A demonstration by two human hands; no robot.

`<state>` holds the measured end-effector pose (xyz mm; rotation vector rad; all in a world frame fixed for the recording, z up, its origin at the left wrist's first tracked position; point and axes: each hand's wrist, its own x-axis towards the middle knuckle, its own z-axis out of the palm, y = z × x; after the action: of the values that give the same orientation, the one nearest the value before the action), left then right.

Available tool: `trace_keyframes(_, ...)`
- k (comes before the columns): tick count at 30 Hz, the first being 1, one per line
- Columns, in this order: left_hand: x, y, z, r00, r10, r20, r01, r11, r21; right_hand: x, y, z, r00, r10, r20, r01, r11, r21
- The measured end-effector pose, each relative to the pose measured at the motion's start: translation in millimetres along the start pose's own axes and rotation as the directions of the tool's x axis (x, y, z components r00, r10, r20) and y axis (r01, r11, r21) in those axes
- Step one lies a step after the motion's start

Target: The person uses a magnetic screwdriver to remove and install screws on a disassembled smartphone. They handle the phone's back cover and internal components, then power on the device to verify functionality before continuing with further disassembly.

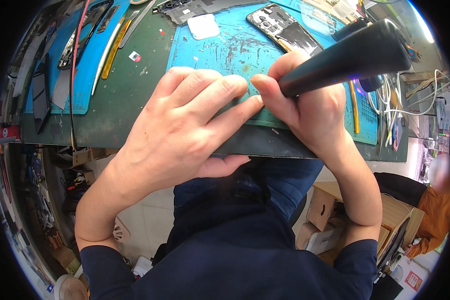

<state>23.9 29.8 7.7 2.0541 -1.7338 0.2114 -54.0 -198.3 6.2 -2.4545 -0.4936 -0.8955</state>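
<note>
My right hand [320,110] is wrapped round a thick black cylindrical tool [350,57], its lower end hidden by my fingers over the blue mat [220,55]. My left hand [182,125] arches palm down beside it at the front edge of the green bench, index finger reaching toward my right thumb, thumb apart and lower at the edge; whatever lies under its fingertips is hidden. An opened phone [280,27] lies behind my hands, near a white square piece [203,26].
At left, phone frames [85,37] and long thin tools [115,45] lie on another blue mat. White cables [410,102] and a yellow tool [355,112] are at right, by a clear plastic container [317,15]. A person in an orange sleeve [432,215] is at the far right.
</note>
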Motion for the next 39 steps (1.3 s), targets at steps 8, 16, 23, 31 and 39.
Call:
trace_keyframes(8,-0.4,-0.3,0.5,1.0,0.003,-0.007,-0.003,1.0,-0.005,0.7,-1.2,-0.9,1.0,0.008,0.013,-0.008,1.0,-0.01)
trace_keyframes(16,-0.4,-0.2,0.7,1.0,0.001,-0.003,-0.001,1.0,-0.004,-0.8,-0.2,-0.1,1.0,0.009,0.013,-0.008,1.0,-0.005)
trace_keyframes(23,-0.2,-0.7,1.1,1.0,0.009,-0.009,-0.009,1.0,0.002,-2.4,1.9,0.9,1.0,0.004,-0.003,-0.004,1.0,0.014)
trace_keyframes(31,-0.7,-0.1,1.9,1.0,0.016,-0.018,-0.016,1.0,0.013,-0.7,0.6,-1.4,1.0,-0.001,0.007,0.001,1.0,0.007)
trace_keyframes(39,-0.6,-0.2,2.0,1.0,0.016,-0.025,-0.016,1.0,0.004,-1.5,0.2,0.2,1.0,0.016,0.02,-0.016,1.0,0.016)
